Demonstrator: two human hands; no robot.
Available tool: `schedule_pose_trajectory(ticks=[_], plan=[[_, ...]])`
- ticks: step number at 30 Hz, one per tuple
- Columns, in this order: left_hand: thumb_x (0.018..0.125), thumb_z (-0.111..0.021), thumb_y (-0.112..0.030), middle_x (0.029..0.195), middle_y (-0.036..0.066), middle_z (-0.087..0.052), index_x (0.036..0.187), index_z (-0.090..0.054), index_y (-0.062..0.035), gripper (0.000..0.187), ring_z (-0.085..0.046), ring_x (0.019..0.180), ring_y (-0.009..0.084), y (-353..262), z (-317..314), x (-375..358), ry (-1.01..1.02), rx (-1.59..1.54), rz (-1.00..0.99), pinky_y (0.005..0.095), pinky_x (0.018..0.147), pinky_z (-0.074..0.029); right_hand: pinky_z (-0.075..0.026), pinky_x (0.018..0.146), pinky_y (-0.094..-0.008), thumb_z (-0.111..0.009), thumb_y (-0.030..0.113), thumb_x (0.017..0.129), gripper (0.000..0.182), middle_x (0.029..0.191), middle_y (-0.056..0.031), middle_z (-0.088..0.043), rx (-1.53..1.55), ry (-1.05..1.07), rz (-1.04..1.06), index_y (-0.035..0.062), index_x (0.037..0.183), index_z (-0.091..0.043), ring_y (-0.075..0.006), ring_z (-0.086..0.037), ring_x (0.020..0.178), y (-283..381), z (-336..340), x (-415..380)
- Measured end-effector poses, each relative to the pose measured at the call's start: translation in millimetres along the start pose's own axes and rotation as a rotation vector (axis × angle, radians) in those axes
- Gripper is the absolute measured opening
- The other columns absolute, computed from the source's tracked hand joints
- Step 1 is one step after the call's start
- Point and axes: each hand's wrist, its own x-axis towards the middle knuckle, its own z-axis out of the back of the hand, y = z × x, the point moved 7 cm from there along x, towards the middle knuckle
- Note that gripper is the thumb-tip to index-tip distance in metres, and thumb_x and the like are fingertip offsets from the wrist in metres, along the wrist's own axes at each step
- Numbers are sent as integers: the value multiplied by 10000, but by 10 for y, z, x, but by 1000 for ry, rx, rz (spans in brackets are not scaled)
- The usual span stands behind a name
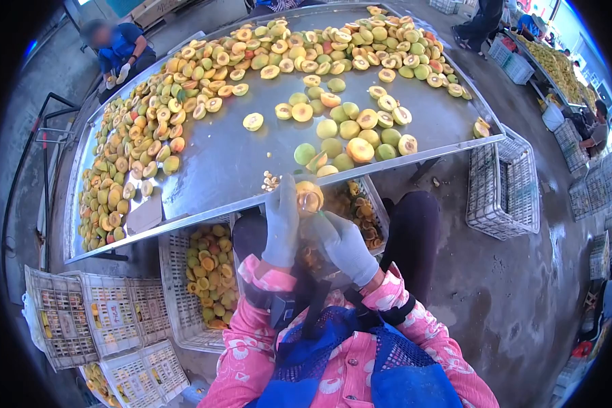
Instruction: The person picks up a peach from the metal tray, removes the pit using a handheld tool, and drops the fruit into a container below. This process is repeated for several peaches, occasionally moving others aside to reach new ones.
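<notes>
My left hand (282, 223), in a pale glove, grips a halved peach (311, 196) at the near edge of the metal table. The cut face with its round hollow is turned toward me. Beside it, my right hand (347, 248), gloved too, is closed with its fingertips close to the fruit. A bit of green shows at those fingertips, but what it belongs to is hidden. Just beyond my hands lie loose peach halves (344, 162) on the table. Small pale pits or kernels (270, 181) sit in a little heap left of the fruit.
The metal table (217, 160) carries a long bank of peach halves (177, 102). Below it stand a crate of halves (214, 272) and another crate (367, 211) between my legs. A white crate (502, 187) stands right. A co-worker (126, 54) sits far left.
</notes>
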Motion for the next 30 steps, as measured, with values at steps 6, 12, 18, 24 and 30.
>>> schedule_pose_trajectory(ticks=[6,12,18,24,30], plan=[[1011,-409,-298,823,48,-620,936,-650,26,411,-542,702,98,-61,33,-208,-116,227,-204,245,628,-446,-374,473,-287,-501,227,981,270,591,-30,-505,72,-85,165,5,852,-585,-87,-478,513,167,-63,-193],[990,-426,-232,872,47,-621,960,-648,19,336,-531,768,89,-229,-187,-292,12,117,-165,236,675,-440,-309,388,-248,-476,285,995,307,547,19,-458,295,-158,110,45,831,-573,-57,-398,421,157,-67,-280],[963,-495,-206,966,33,-605,1036,-622,9,260,-566,873,108,-196,-293,-163,332,213,11,243,784,-466,-276,361,-239,-458,366,991,411,538,19,-433,467,-202,-64,25,785,-558,-60,-351,384,127,99,-219],[962,-485,-233,1006,76,-596,1170,-547,-19,305,-598,891,159,121,-142,-81,225,7,103,305,795,-523,-362,464,-265,-489,301,983,360,573,-12,-505,207,-86,-2,-9,839,-605,-101,-449,475,156,96,-293],[980,-443,-343,1103,114,-609,1181,-542,-12,400,-623,902,188,23,-321,-303,193,-392,293,286,787,-523,-423,531,-334,-492,224,963,273,603,-95,-529,160,-175,102,-14,877,-596,-162,-510,540,94,104,-263]])
